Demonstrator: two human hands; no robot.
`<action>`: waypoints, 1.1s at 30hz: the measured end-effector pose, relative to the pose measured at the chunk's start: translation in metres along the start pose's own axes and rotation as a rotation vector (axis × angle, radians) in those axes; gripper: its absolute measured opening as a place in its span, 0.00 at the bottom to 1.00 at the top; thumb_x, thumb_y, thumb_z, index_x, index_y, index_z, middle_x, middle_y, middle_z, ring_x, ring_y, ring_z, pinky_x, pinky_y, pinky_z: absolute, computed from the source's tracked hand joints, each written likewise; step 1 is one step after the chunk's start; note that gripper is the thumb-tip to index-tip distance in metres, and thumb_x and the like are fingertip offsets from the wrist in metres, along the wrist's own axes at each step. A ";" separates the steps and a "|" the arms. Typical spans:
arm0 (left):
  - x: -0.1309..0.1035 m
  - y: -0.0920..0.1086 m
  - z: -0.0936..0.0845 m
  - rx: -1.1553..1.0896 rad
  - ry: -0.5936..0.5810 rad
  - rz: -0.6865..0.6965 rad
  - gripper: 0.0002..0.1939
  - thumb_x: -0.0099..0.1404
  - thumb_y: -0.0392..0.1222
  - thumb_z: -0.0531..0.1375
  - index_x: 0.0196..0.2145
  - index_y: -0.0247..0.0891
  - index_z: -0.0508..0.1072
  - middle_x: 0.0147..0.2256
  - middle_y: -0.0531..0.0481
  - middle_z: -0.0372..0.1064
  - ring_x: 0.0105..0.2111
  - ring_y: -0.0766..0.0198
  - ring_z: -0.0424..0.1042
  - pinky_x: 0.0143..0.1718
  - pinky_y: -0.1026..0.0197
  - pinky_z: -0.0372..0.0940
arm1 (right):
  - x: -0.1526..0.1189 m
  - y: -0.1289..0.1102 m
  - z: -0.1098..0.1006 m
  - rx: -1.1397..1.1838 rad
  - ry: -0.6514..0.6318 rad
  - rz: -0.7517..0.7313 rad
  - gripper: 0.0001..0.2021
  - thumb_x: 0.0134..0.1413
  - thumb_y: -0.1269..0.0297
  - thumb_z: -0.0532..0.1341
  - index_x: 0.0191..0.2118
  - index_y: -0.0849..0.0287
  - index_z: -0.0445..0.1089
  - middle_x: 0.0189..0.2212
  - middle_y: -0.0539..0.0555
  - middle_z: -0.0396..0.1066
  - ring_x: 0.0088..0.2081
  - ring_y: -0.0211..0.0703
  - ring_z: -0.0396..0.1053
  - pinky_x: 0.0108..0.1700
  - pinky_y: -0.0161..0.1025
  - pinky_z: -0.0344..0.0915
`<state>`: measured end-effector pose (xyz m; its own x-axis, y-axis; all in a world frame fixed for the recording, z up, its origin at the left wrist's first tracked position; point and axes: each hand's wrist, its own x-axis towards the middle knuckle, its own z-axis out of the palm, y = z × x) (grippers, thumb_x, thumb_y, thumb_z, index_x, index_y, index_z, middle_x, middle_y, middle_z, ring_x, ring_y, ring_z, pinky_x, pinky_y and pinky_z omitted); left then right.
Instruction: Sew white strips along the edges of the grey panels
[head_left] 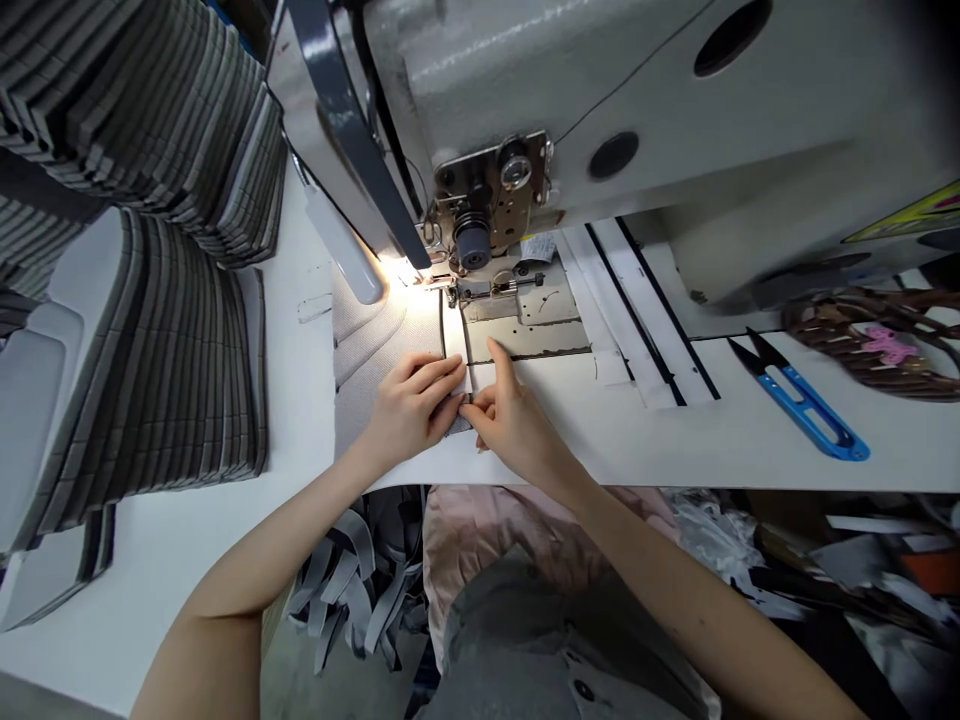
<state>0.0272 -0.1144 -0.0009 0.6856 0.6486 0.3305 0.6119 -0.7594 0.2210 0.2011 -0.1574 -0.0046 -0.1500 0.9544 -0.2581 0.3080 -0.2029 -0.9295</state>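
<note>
Grey fabric piece [375, 345] lay flat on the white counter [660, 430], just in front of the needle area of the sewing machine [600, 110], under the bright lamp light. The left hand [411, 405] rested on the right edge of this piece, its fingers flat and held together, pressing the cloth down. The right hand [510, 420] was touching the left one; its thumb and fingers pinched a small, narrow strip at the fabric edge, and the index finger pointed forward toward the metal plate [525, 325] under the presser foot [480, 288]. What exactly was in this pinch was too small to tell.

I judged that the step in hand was to line up the edge before stitching, because the cloth under the hands was not yet under the foot. The next move would call for sliding the aligned edge straight forward, with both layers kept together and the fingers away from the needle.

Blue thread snips [806, 408] lay well apart on the right side. Stacks of grey cut pieces [172, 350] stood on the left.
</note>
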 end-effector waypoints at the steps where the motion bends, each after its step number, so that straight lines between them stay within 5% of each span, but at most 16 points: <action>1: -0.002 -0.001 -0.001 -0.012 -0.023 0.003 0.13 0.71 0.40 0.57 0.52 0.40 0.75 0.52 0.45 0.75 0.51 0.53 0.71 0.53 0.46 0.71 | 0.001 0.000 0.000 -0.002 0.003 -0.003 0.41 0.56 0.75 0.58 0.71 0.64 0.37 0.23 0.44 0.73 0.21 0.38 0.69 0.29 0.34 0.68; 33: -0.004 -0.015 -0.004 0.007 -0.031 0.074 0.12 0.73 0.41 0.56 0.49 0.39 0.76 0.53 0.47 0.75 0.46 0.56 0.74 0.48 0.50 0.73 | 0.004 -0.005 0.009 -0.201 0.079 -0.009 0.32 0.56 0.77 0.54 0.67 0.68 0.50 0.19 0.46 0.69 0.21 0.43 0.68 0.32 0.38 0.67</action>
<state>0.0137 -0.1064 -0.0017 0.7407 0.5922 0.3174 0.5620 -0.8049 0.1904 0.1907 -0.1546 -0.0035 -0.0817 0.9717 -0.2215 0.4898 -0.1544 -0.8581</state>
